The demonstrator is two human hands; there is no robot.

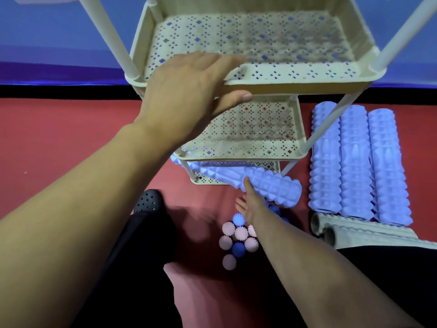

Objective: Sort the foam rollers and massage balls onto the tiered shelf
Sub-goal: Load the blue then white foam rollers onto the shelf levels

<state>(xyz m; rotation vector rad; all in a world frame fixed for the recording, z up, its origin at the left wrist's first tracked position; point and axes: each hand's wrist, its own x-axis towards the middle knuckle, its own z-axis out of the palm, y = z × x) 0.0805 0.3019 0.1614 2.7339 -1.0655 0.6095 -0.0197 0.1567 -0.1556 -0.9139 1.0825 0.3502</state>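
Step in hand, as judged: loading first light-blue ridged foam roller [255,183] onto bottom tier of cream perforated plastic tiered shelf [295,87].

Left hand [189,91] grips top-tier front rim, fingers over, thumb under. Right hand [250,200] touches roller, fingers straight.

Roller lies half on bottom tier, near end overhanging.

Next: push fully in, then fetch spiky pink and blue massage balls [236,240] on floor before shelf.

The cream tiered shelf [295,85] has trays perforated in diamond clusters. Ridged foam rollers [354,162] are lilac-blue, two others [369,235] beige. Spiky massage balls [240,233] are pink and blue on the red floor [71,138].
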